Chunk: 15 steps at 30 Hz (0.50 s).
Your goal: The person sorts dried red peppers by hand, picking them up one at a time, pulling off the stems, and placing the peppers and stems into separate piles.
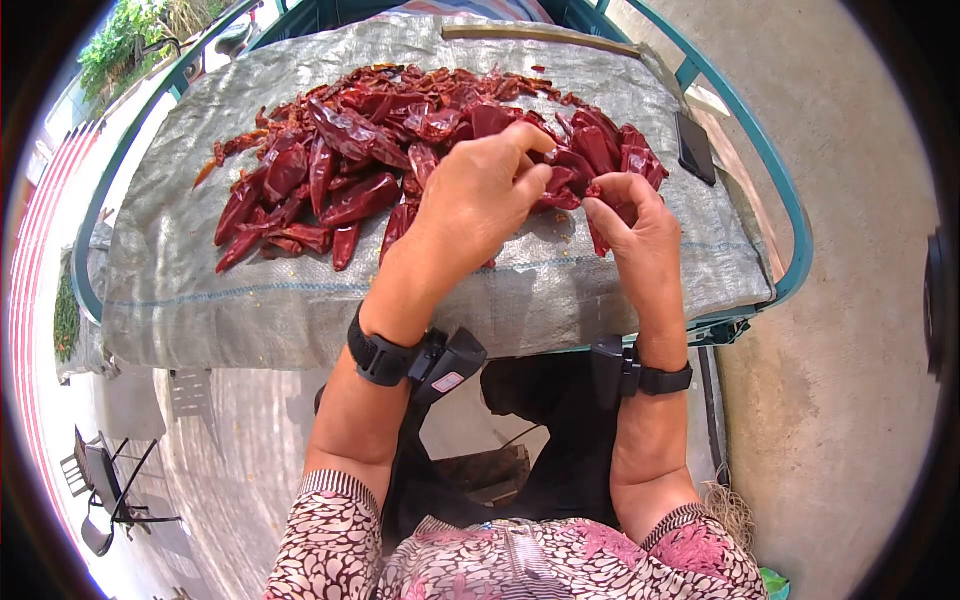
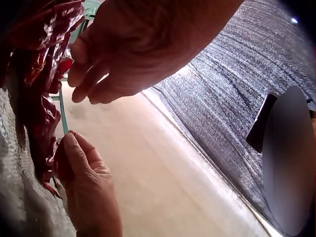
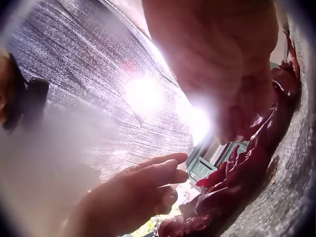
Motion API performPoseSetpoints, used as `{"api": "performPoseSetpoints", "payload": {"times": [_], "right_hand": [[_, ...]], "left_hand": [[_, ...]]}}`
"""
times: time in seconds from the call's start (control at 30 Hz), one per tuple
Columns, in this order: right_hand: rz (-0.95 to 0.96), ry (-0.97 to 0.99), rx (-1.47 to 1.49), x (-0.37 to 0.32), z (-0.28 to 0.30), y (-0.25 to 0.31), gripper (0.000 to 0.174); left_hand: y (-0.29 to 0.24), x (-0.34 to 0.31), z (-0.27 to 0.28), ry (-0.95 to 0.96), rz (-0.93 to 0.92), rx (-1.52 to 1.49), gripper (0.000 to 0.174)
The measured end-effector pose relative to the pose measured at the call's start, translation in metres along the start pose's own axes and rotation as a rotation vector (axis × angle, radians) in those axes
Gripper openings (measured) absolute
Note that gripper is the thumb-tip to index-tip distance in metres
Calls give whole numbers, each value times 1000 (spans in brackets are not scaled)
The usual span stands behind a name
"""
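My right hand pinches a dried red chili pepper between thumb and fingers at the right end of the pile. In the left wrist view, that chili pepper shows dark beside the right thumb. Above the pile's right part hangs my left hand, its fingers loosely bent and nothing visible between them. The right wrist view shows the left hand with a gap between thumb and fingers. Shiny dark red chili peppers lie heaped in front of both hands, smaller and more shrivelled toward the back.
A grey woven sheet lies under the peppers, over a cart bed with a teal metal rail. A black phone lies at the sheet's right side. Along the back edge runs a wooden strip. A folding chair stands lower left.
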State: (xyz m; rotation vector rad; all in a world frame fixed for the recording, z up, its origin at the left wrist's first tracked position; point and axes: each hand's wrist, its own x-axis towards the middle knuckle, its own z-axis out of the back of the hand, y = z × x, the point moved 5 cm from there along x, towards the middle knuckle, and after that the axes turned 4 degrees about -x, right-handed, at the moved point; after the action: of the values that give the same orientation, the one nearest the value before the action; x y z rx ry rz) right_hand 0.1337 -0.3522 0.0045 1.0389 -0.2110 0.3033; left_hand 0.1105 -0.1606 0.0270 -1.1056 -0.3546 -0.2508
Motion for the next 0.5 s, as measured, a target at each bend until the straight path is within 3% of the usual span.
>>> {"api": "performPoseSetpoints", "payload": {"times": [0.17,0.23,0.33,0.43,0.5], "right_hand": [[117,-13,193,-3,-16,21,34],[126,-18,156,-4,-18,26,43],[191,-64,135,-6,-16,31,40],[228,-321,110,-1,1,14,35],[235,-460,-92,0,19,10,31]], "left_hand": [[-10,-5,-15,152,-19,-96,24],[-4,-3,-15,113,-32,-34,21],[-5,-2,-10,40,-25,46,17],[-4,-1,0,-133,34,17,17],[-3,3,1,-209,18,-18,16]]}}
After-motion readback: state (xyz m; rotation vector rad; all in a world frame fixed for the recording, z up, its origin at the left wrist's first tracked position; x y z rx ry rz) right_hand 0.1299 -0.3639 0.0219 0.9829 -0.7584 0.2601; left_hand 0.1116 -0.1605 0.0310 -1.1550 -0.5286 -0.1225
